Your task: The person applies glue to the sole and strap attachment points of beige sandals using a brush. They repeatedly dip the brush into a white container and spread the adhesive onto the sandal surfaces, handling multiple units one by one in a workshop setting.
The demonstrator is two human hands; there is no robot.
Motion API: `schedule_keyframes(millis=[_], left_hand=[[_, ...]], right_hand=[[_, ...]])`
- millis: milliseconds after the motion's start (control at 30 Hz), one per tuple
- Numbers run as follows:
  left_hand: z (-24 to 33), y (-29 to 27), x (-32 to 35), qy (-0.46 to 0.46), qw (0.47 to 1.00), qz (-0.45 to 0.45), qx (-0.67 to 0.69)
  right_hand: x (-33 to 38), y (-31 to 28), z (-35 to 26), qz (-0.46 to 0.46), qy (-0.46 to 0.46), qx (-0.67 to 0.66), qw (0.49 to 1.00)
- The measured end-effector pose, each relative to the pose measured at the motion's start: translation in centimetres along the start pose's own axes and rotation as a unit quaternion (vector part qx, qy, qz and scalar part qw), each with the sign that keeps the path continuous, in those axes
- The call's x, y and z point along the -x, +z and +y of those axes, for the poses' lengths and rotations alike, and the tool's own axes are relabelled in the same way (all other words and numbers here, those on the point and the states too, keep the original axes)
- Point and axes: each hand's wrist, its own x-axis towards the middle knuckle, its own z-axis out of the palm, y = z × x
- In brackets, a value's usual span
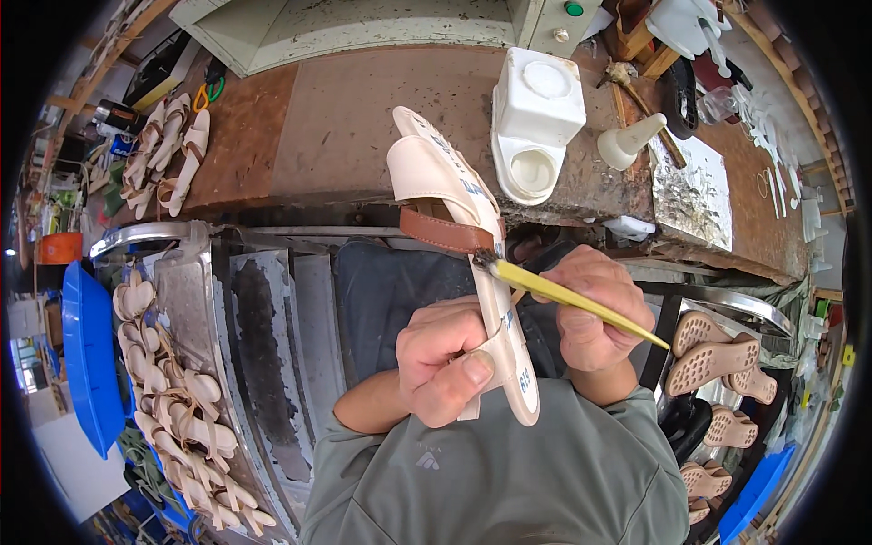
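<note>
In my left hand (445,363), closed round its narrow end, I hold a cream sandal upper on its insole (495,318), tilted upright with its edge toward me. A wide cream band and a brown strap (443,230) cross its upper part. My right hand (595,309) grips a brush with a yellow-green handle (545,287). The brush's dark bristles touch the insole's edge just below the brown strap. Handwritten blue marks show along the insole.
Ahead on the brown workbench (363,118) stands a white plastic glue pot (542,100), with a white bottle (627,143) to its right. Sandal uppers (182,409) pile up at left; tan soles (708,363) stack at right. Scissors (209,91) lie at the far left.
</note>
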Motion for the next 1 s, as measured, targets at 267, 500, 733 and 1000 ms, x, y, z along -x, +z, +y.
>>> schedule_keyframes(millis=[267, 500, 733, 1000], left_hand=[[0.6, 0.4, 0.2, 0.041, 0.999, -0.001, -0.015], [0.9, 0.2, 0.1, 0.060, 0.997, -0.016, -0.043], [0.8, 0.3, 0.1, 0.074, 0.996, -0.005, -0.046], [1.2, 0.6, 1.0, 0.010, 0.998, 0.061, -0.027]], right_hand=[[1.5, -0.5, -1.5, -0.009, 0.023, -0.024, 0.999], [1.6, -1.2, -2.3, -0.031, 0.018, -0.051, 0.998], [1.1, -2.0, -2.6, -0.037, 0.045, -0.095, 0.994], [1.5, -2.1, -3.6, -0.069, 0.006, -0.114, 0.991]])
